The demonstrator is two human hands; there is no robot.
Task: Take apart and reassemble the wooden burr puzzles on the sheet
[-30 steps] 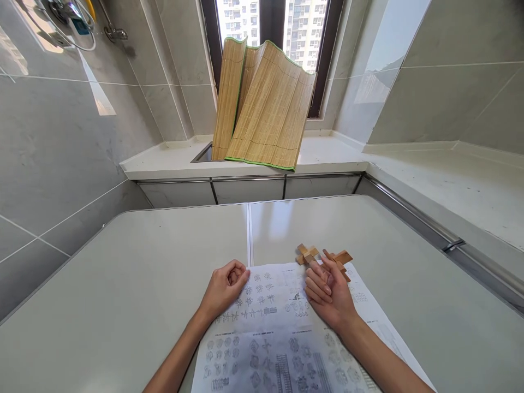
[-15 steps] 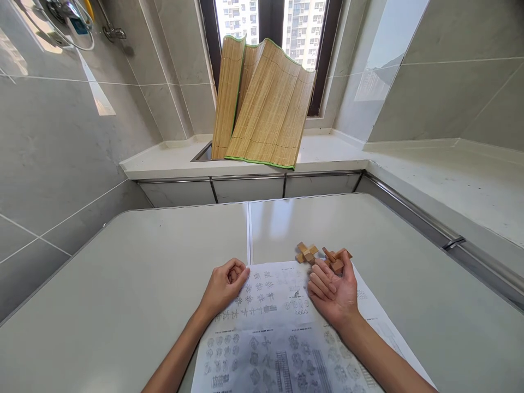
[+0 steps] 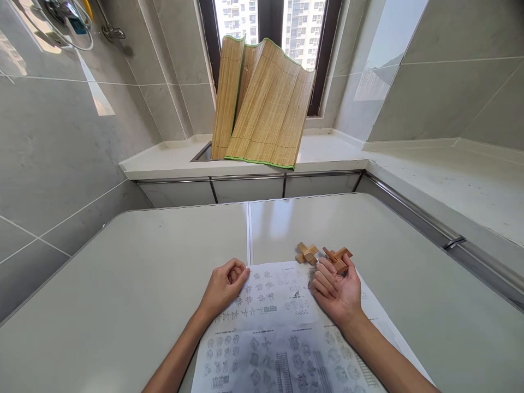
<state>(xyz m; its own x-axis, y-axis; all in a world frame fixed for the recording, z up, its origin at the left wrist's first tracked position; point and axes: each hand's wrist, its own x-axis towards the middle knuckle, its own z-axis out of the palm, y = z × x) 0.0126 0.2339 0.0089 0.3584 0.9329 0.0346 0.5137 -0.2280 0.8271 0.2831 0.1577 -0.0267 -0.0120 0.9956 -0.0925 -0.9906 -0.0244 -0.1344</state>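
A large printed sheet (image 3: 266, 327) with rows of small diagrams lies on the white table. My left hand (image 3: 227, 286) rests at the sheet's upper left edge, its fingers curled in; whether they hold anything is hidden. My right hand (image 3: 338, 289) lies palm up on the sheet's right part, fingers bent, thumb and fingertips beside a reddish-brown wooden interlocking puzzle (image 3: 339, 261), which touches or nearly touches them. Just left of it, a lighter wooden cross-shaped puzzle (image 3: 307, 253) sits at the sheet's top edge.
The white table (image 3: 184, 234) has a seam down its middle. Behind it, a folded bamboo mat (image 3: 272, 109) leans against the window on a white ledge (image 3: 172, 164). A metal rail (image 3: 413, 210) runs along the right side.
My right hand has shifted slightly right, and its fingers have moved a little, showing more of the reddish-brown puzzle. My left hand has stayed in place.
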